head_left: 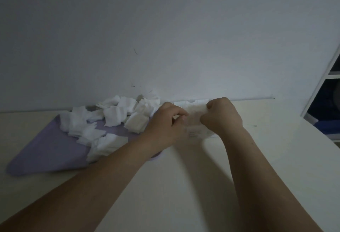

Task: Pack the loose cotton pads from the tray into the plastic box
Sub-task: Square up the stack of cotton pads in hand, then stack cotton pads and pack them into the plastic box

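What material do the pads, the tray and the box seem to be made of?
Pads: soft white cotton, matte and fluffy, with crumpled uneven edges.
Tray: lilac, smooth and flat, probably plastic; the dim light leaves this open.
Box: clear or whitish thin plastic, likely, since the table shows faintly through it; both hands cover most of it, and blur hides the finish.

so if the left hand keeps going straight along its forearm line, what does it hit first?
Likely the clear plastic box, which the left hand already seems to touch, its fingers curled at the near-left side. The right hand grips the box's other side. Beyond them stands the pale wall. Depth is unclear.
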`<state>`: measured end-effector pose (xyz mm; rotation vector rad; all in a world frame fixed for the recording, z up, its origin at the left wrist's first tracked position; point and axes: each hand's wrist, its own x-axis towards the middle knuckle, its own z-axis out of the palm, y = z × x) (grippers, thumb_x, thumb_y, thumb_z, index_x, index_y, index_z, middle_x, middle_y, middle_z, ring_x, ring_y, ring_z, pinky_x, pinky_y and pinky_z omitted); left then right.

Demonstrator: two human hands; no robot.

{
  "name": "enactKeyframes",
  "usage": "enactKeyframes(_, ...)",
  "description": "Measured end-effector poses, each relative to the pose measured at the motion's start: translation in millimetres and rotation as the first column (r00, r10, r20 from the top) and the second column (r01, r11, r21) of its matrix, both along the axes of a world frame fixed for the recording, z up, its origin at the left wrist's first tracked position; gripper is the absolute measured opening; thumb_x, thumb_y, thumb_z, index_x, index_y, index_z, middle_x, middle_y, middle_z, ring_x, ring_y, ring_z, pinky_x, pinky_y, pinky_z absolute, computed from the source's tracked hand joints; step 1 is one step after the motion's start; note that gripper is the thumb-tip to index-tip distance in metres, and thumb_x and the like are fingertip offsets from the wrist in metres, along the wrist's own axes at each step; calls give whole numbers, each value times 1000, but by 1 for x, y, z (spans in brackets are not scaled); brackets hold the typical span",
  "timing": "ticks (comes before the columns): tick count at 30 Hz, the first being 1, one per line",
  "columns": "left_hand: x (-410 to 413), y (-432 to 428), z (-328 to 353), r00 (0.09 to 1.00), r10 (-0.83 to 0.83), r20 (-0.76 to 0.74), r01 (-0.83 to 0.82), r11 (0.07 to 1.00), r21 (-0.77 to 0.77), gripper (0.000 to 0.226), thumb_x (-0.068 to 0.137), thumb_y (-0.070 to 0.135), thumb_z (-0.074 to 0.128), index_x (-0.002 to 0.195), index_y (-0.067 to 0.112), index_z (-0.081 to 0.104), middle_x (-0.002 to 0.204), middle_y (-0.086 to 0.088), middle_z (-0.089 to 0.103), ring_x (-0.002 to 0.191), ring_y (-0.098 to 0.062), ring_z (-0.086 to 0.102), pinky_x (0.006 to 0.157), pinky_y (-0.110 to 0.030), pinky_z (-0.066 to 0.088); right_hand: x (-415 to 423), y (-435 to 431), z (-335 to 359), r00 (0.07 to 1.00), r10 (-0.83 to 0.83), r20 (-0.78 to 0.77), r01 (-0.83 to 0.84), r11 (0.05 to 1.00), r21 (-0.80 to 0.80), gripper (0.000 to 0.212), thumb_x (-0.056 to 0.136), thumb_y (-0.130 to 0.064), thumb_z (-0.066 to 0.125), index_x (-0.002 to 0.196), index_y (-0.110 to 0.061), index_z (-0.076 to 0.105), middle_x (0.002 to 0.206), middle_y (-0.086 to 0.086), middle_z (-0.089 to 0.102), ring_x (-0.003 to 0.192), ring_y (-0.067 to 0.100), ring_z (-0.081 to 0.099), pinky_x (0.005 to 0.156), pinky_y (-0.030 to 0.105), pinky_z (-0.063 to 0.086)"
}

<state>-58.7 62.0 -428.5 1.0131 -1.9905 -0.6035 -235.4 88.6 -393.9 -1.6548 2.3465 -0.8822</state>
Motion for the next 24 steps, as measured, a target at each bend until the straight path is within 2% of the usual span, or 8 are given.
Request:
enactKeyframes(2, 17, 4, 3, 1000, 30, 5, -30, 999, -40, 16, 97, 14, 63, 99, 27, 72, 106, 14, 56, 85, -4, 61, 78, -11, 44, 4, 4, 2, 1000, 5, 5, -4, 1000, -10, 21, 69, -9, 54, 88, -13, 65, 106, 5, 52, 96, 30, 54, 67, 29, 40)
enactKeyframes(5, 55, 12, 9, 991, 100, 85, -90, 990, -110, 23, 92, 8, 66, 93, 30, 72, 103, 13, 58, 82, 0, 59, 76, -15, 44, 20, 9, 6, 997, -10, -77, 1, 993, -116, 43, 74, -6, 54, 115, -10, 67, 126, 4, 53, 118, 28, 51, 83, 37, 46)
enactKeyframes(8, 99, 21, 16, 913, 301, 275, -261, 950, -173, 10, 90, 21, 68, 95, 29, 72, 107, 7, 58, 82, -12, 62, 79, -33, 52, 46, 12, 3, 986, 13, -166, -72, 932, -355, 46, 75, -2, 50, 114, -12, 73, 124, 4, 61, 115, 30, 55, 80, 38, 50)
enactKeyframes(10, 126, 28, 18, 811, 427, 400, -377, 904, -202, 21, 91, 37, 68, 108, 25, 72, 117, -1, 57, 92, -26, 67, 81, -39, 55, 72, 16, -4, 963, 111, -244, -216, 862, -460, 44, 75, -5, 48, 106, -13, 77, 116, 6, 66, 108, 32, 61, 76, 38, 53)
enactKeyframes(14, 168, 37, 1, 645, 512, 568, -499, 844, -195, 54, 86, 68, 58, 119, 26, 66, 122, -7, 55, 103, -31, 66, 81, -36, 52, 123, 27, -26, 844, 487, -226, -537, 767, -351, 32, 78, -15, 56, 100, -16, 80, 103, 2, 71, 96, 29, 66, 76, 39, 58)
enactKeyframes(16, 177, 37, -11, 662, 454, 596, -492, 864, -111, 60, 86, 72, 52, 120, 25, 64, 122, -8, 55, 105, -33, 64, 83, -36, 51, 135, 32, -36, 784, 600, -156, -619, 740, -265, 29, 82, -18, 59, 103, -16, 78, 106, 1, 73, 97, 23, 67, 80, 34, 56)
enactKeyframes(19, 175, 32, -19, 738, 410, 535, -447, 892, -67, 51, 89, 60, 64, 122, 21, 66, 123, -10, 54, 105, -32, 62, 80, -33, 43, 132, 32, -40, 790, 602, -114, -613, 776, -149, 24, 89, -21, 59, 105, -15, 76, 108, 1, 73, 98, 21, 67, 83, 34, 53)
enactKeyframes(24, 163, 15, -21, 889, 287, 356, -317, 948, 28, 48, 85, 55, 72, 126, 30, 65, 120, 7, 62, 107, -15, 62, 89, -33, 50, 125, 24, -47, 777, 610, -155, -620, 784, -29, 22, 83, -23, 57, 91, -12, 74, 98, 2, 74, 87, 24, 64, 81, 36, 52)
